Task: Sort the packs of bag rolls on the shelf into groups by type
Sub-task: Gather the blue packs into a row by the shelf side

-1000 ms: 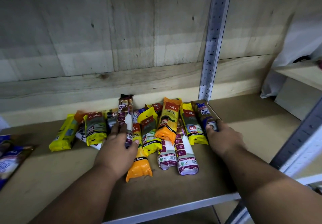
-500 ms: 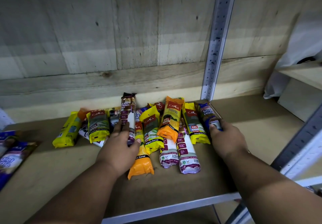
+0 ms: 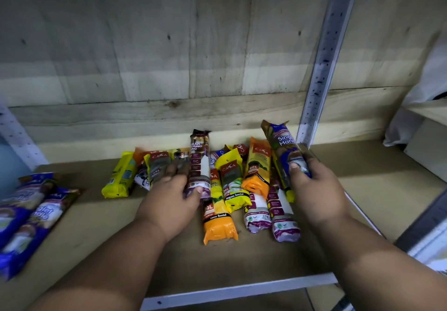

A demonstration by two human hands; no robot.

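Note:
A mixed heap of bag-roll packs lies at the back middle of the wooden shelf point(image 3: 242, 257). My right hand point(image 3: 316, 194) grips a blue and brown pack point(image 3: 284, 146) and holds it tilted above the heap's right edge. My left hand point(image 3: 171, 199) grips the lower end of a brown and white drawstring-bag pack point(image 3: 199, 163), which points toward the back wall. Yellow packs point(image 3: 119, 175), orange packs point(image 3: 219, 223) and white-purple packs point(image 3: 283, 219) lie around them. Two blue packs point(image 3: 36, 216) lie apart at the shelf's left end.
A perforated grey metal upright point(image 3: 321, 69) stands just behind the heap's right side. Wooden boards point(image 3: 145, 57) close the back. Another wooden shelf point(image 3: 428, 110) with white plastic on it is at the far right. Bare board lies right of the heap.
My right hand has lifted the blue and brown pack off the heap's right side. My left hand has closed round the drawstring-bag pack. The camera has moved closer.

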